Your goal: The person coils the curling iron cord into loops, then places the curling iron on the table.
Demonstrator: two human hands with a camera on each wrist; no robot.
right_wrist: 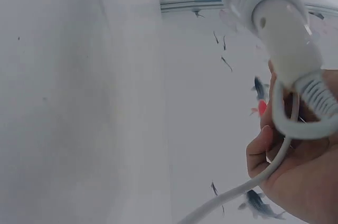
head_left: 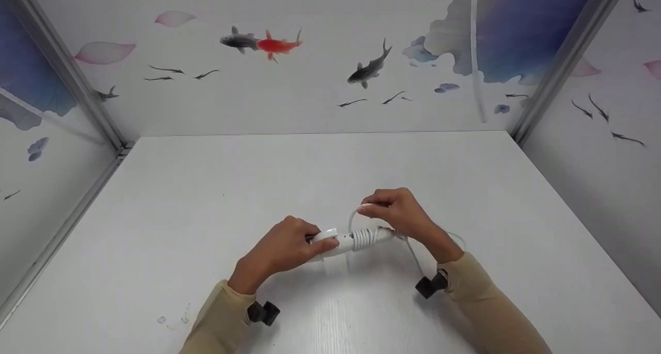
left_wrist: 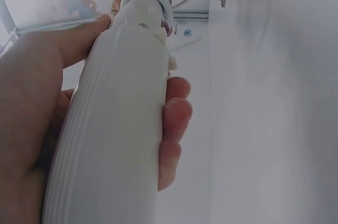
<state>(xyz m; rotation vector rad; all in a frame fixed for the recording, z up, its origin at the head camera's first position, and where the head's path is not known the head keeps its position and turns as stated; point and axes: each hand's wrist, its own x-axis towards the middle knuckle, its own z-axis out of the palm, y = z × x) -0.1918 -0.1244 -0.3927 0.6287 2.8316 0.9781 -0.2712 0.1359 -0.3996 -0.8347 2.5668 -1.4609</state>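
Note:
A white corded appliance point(head_left: 345, 244), shaped like a hair styling iron, is held level above the table. My left hand point(head_left: 286, 246) grips its thicker end, thumb along the near side. The left wrist view shows that ribbed white body point(left_wrist: 113, 129) filling the palm, fingertips point(left_wrist: 177, 115) curled round the far side. Several turns of white cord point(head_left: 364, 239) are wound round the narrower part. My right hand point(head_left: 405, 212) pinches a raised loop of this cord above the coil. In the right wrist view a ridged cord sleeve point(right_wrist: 319, 94) leaves the handle end point(right_wrist: 289, 44).
The white table point(head_left: 206, 188) reaches back to a panel point(head_left: 320, 95) printed with fish and petals. Side walls with metal frame posts point(head_left: 568, 64) stand left and right. A loose length of cord point(head_left: 414, 256) hangs below the right wrist. Black wrist cameras point(head_left: 431, 284) sit at both sleeves.

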